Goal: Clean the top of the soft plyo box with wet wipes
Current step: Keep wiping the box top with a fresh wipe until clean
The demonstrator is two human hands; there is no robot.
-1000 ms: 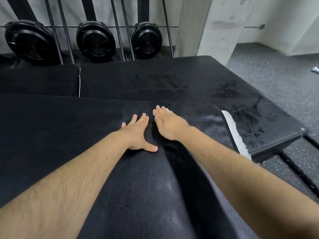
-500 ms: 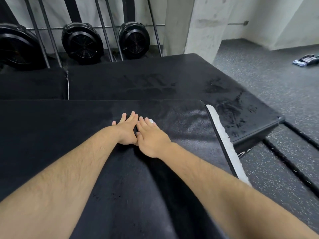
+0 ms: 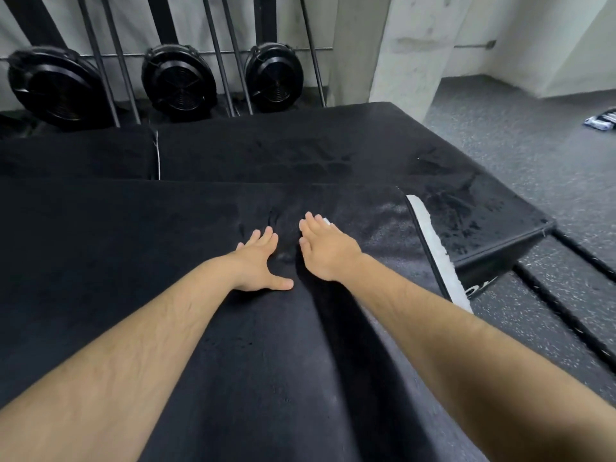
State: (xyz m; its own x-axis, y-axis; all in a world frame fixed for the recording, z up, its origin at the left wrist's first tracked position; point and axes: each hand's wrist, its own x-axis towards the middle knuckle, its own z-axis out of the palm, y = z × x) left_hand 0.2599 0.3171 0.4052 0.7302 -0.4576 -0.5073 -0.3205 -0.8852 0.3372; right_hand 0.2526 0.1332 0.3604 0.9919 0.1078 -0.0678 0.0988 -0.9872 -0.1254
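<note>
The black top of the soft plyo box (image 3: 133, 261) is seen filling the foreground, with a white wet wipe (image 3: 326, 222) pressed flat against it near its far edge. The wipe is almost wholly covered by the right hand (image 3: 328, 253), only a small corner being shown past the straight, released fingers (image 3: 310, 225). The left hand (image 3: 258, 261) is laid palm-down just beside it, fingers extended and nothing grasped. A white strip (image 3: 433, 248) is seen along the box's right edge. A lower black pad (image 3: 333, 151), marked with smears, is set beyond, and three round black fans (image 3: 178, 81) are lined against the wall above the speckled floor (image 3: 533, 155).
</note>
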